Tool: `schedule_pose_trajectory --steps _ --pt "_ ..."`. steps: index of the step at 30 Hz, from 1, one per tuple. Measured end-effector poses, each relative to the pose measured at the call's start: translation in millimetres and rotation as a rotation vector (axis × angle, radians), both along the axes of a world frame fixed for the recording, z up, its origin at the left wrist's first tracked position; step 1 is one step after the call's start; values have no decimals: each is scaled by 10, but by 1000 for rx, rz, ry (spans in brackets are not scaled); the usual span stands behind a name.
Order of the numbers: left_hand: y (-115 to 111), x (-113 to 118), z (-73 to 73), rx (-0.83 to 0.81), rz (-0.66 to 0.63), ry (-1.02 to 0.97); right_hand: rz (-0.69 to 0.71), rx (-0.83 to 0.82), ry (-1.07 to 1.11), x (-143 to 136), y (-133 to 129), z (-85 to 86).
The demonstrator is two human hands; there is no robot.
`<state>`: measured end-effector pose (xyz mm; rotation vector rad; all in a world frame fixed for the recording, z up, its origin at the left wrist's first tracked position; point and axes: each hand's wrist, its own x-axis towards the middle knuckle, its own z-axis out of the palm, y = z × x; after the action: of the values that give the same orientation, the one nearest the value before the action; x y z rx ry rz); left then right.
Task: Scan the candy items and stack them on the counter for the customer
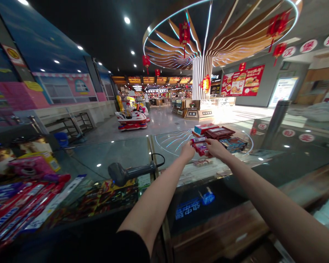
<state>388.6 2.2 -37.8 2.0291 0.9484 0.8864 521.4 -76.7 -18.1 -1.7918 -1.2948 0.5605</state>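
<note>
Both my arms reach over the glass counter (131,151). Between my hands sits a small stack of red and purple candy packs (200,147), stick-like and shiny. My left hand (187,150) is closed on the stack's left end, while my right hand (215,147) grips its right end. Just beyond the fingers lie a red and light-blue box (204,128), dark red flat packets (220,132) and a blue patterned box (234,144). The printing on the candy packs is too small to read.
A black handheld barcode scanner (131,171) with a cable lies on the counter to the left. Red candy packets (19,208) fill the near left corner. A dark post (276,118) rises at the right. Beyond the counter stands a kiddie ride (131,118).
</note>
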Motion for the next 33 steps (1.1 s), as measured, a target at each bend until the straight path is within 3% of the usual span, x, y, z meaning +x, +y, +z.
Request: schedule_pose_trajectory --steps 14,25,33 --pt "-342 -447 325 113 54 255 7 -42 -18 -384 -137 89" --pt "-361 -1041 603 209 103 300 51 5 -188 -604 52 -2" --pt "-330 -1601 748 200 178 285 132 63 -284 -1026 112 72"
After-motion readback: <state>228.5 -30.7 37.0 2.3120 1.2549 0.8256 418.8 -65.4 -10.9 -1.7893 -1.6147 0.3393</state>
